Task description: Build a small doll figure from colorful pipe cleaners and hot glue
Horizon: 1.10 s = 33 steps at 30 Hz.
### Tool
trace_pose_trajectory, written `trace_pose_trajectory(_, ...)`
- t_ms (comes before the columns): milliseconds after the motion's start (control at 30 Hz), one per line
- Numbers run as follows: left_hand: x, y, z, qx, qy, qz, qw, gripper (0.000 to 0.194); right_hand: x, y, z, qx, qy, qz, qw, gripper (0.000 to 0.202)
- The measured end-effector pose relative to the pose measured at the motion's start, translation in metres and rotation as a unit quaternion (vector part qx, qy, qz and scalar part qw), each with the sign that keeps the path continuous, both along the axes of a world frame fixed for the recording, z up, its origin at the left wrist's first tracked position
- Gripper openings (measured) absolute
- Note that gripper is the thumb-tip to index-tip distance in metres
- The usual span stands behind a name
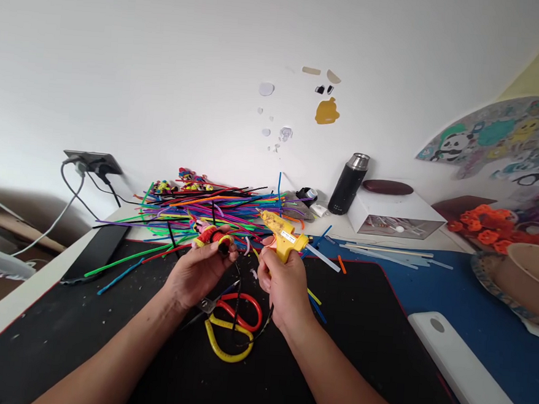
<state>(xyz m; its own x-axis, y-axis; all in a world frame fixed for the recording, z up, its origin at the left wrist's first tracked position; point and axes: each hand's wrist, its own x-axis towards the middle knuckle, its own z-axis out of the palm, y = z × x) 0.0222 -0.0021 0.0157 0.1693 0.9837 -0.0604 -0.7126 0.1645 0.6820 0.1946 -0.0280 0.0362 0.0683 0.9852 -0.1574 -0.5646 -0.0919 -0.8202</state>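
Note:
My left hand (198,273) holds a small figure of red, yellow and black pipe cleaners (212,236) between thumb and fingers. In my right hand (284,276) is a yellow glue gun (285,237), its nozzle pointing up and to the left, near the figure but apart from it. A clear glue stick (323,257) sticks out of the gun's back. Its dark cord hangs down over the mat. Below and between my hands lie scissors (228,360) with one red and one yellow handle loop.
Many coloured pipe cleaners (195,203) are heaped along the wall. Behind stand a black thermos (348,184) and a white box (396,205). A power strip (93,162) is at the left. Glue sticks (390,252) and a long white case (469,376) lie on the right.

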Motion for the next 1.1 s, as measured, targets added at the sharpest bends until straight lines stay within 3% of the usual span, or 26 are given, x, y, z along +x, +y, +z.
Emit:
trace_pose_trajectory(167,0.000,0.000,-0.002,-0.002,0.005,-0.002,1.000,0.040,-0.001,-0.001,-0.001,-0.006,0.001,-0.002,1.000,0.030)
trace_pose_trajectory(500,0.001,-0.001,0.002,0.007,0.019,-0.023,1.000,0.040,0.004,0.001,-0.008,0.031,-0.036,0.073,0.996,0.053)
trace_pose_trajectory(667,0.001,-0.001,0.001,0.007,0.023,-0.020,1.000,0.039,0.006,0.002,-0.006,0.048,-0.047,0.065,0.996,0.061)
trace_pose_trajectory(1100,0.005,-0.003,-0.004,0.009,0.055,-0.014,0.998,0.041,0.009,0.002,-0.006,0.057,-0.068,0.031,0.996,0.057)
